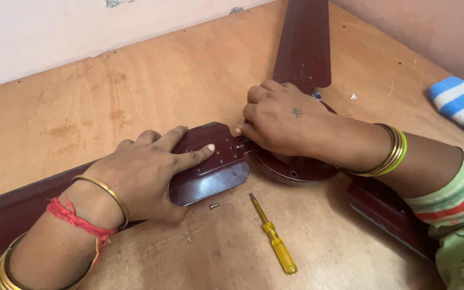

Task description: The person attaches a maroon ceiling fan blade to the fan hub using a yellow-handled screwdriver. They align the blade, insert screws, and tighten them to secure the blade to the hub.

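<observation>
A dark maroon ceiling fan lies flat on a wooden surface, its round hub in the middle. My left hand presses flat on the root of the left fan blade, index finger stretched across its screw holes. My right hand rests on the hub where that blade meets it, fingers curled at the joint; whether they pinch anything is hidden. A second blade runs away from me, a third lies under my right forearm.
A small yellow-handled screwdriver lies on the wooden surface in front of the hub, with a loose screw beside the blade root. A blue and white striped cloth sits at the right edge. Walls bound the far side.
</observation>
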